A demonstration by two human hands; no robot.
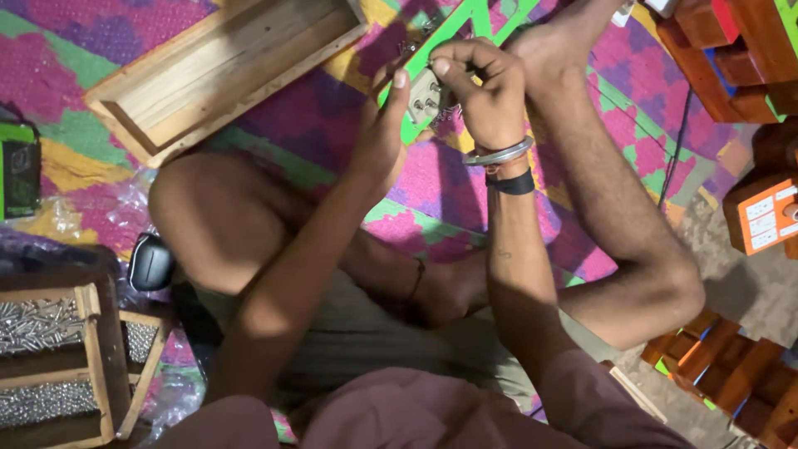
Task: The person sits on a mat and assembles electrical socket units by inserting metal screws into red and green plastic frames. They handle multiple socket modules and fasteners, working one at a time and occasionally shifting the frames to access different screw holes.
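green frame (pixel 465 29) with pale metal fitting (pixel 424 93)

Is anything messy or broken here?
Nothing looks broken or spilled. The left hand and right hand both hold a small metal part against a green frame. The long wooden tray lies slanted on the mat. Screws stay inside their wooden box.
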